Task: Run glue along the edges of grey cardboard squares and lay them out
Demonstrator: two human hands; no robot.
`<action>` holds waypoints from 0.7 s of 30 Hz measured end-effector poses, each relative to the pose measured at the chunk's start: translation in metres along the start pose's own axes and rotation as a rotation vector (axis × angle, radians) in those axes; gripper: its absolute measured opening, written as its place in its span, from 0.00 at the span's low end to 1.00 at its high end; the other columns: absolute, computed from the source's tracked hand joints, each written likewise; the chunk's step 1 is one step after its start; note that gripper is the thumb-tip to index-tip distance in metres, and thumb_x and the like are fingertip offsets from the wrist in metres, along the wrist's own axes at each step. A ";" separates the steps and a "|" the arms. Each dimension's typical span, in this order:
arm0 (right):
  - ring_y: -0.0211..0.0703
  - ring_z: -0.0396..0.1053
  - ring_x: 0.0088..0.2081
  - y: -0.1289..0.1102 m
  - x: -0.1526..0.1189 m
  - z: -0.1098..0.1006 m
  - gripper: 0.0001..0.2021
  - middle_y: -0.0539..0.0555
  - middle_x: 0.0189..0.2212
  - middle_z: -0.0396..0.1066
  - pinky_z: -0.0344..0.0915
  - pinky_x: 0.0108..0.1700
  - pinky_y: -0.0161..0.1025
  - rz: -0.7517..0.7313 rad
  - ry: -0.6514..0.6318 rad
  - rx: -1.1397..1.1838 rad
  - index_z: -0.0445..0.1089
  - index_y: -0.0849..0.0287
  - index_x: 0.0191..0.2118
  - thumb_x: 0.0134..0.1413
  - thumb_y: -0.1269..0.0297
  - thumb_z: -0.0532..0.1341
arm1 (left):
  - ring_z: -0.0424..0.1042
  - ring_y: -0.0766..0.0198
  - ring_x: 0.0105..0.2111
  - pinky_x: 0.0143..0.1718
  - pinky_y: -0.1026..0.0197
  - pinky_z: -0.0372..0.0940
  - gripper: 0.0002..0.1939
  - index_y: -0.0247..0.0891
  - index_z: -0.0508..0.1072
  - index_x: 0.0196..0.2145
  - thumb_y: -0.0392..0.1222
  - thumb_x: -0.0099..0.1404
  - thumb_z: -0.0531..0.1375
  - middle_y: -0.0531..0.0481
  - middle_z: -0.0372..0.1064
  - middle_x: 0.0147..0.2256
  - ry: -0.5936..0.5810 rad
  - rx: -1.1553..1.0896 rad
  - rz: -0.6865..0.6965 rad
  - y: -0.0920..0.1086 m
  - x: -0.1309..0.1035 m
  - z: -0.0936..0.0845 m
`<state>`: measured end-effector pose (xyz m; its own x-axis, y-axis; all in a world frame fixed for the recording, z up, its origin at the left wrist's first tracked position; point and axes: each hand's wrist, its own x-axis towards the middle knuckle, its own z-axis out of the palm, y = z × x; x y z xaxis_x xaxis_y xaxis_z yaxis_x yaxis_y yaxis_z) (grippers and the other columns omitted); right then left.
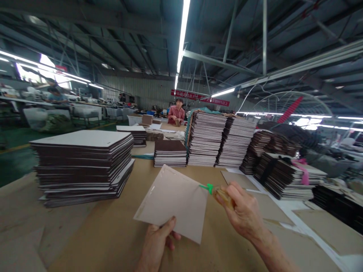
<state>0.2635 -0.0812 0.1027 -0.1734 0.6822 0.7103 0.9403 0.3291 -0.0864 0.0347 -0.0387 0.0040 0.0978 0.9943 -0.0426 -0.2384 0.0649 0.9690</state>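
Note:
My left hand [159,240] grips the near edge of a pale square board [177,200], thumb on top and fingers underneath. The board is tilted above the brown tabletop [113,226], and a shiny strip, which looks like glue, runs along its left edge. In my right hand [245,209] is a yellowish squeeze bottle [224,196] with a green nozzle [208,187]. The nozzle's tip is at the board's far right corner; whether it touches, I cannot tell.
A stack of dark and white boards [82,166] stands at left. Ahead are a low stack [170,153] and tall stacks [205,139]. Flat boards [272,207] lie at right, near a tied bundle [286,175]. Across the table is a person in a red shirt [176,113].

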 end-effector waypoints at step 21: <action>0.39 0.65 0.27 0.012 -0.016 -0.003 0.09 0.53 0.31 0.65 0.59 0.29 0.34 0.038 0.047 0.002 0.66 0.56 0.39 0.66 0.60 0.51 | 0.70 0.63 0.21 0.14 0.66 0.61 0.19 0.30 0.75 0.33 0.51 0.54 0.65 0.48 0.73 0.26 -0.006 -0.003 0.016 -0.003 0.002 -0.006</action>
<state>0.2784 -0.0901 0.0927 -0.1241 0.6630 0.7383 0.9455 0.3048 -0.1148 0.0298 -0.0367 -0.0004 0.1000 0.9947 -0.0255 -0.2426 0.0492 0.9689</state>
